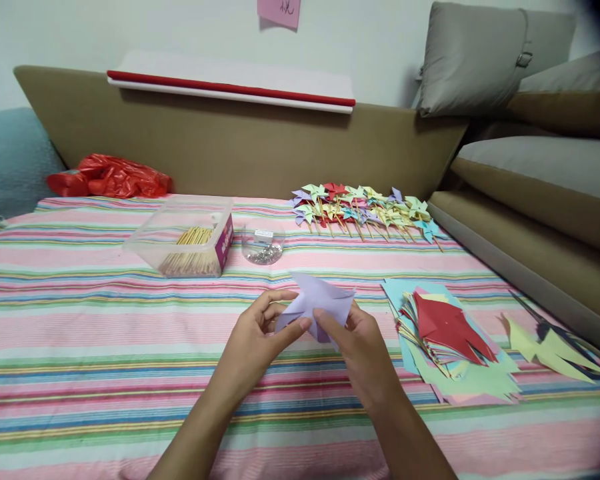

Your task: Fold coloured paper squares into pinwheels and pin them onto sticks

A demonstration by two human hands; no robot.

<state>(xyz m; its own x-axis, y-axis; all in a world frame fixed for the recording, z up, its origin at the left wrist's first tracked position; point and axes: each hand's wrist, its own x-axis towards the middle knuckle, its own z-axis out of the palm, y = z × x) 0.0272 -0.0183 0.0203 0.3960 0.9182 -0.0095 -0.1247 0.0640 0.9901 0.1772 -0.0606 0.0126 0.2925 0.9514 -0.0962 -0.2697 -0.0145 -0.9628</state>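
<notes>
A light purple paper pinwheel (325, 295), with no stick visible on it, is held between my two hands over the striped cloth. My left hand (265, 327) grips its left side, the thumb pressed on the front near the middle. My right hand (355, 337) pinches it from the right, with its thumb close to the centre. The fingers behind the paper are partly hidden. To the right lies a stack of cut paper pieces with a red slit piece (450, 323) on top, resting on coloured sheets (485, 380).
Beyond my hands stand a clear plastic box (150, 247) of wooden sticks and a round clear container (263, 250) of small metal pins. Finished pinwheels (360, 210) lie at the back. Scissors (575, 340) sit at far right by a yellow paper piece (545, 347). A red plastic bag (115, 177) is back left.
</notes>
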